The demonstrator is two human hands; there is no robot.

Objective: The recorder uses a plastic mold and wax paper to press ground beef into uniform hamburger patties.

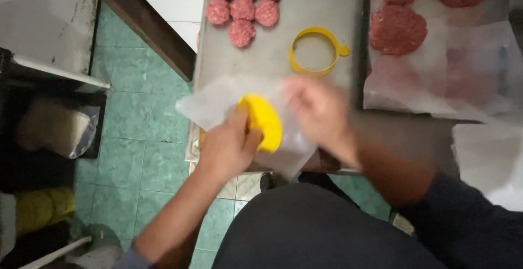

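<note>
My left hand (229,146) grips a round yellow press disc (262,122) together with a thin translucent sheet of paper (218,103) above the near edge of a metal tray (321,7). Blurred by motion, my right hand (316,111) hovers just right of the disc, over the sheet, fingers spread; whether it touches the sheet I cannot tell. A yellow ring mould (315,51) lies on the tray beyond my hands. Several raw meat balls (242,7) sit at the tray's far end.
To the right, flattened raw meat patties (397,29) lie on white paper (468,67) in a second tray. The green tiled floor (136,133) shows at the left, with a dark shelf holding a wrapped pale block (54,127). A dark wooden beam (141,18) crosses the upper left.
</note>
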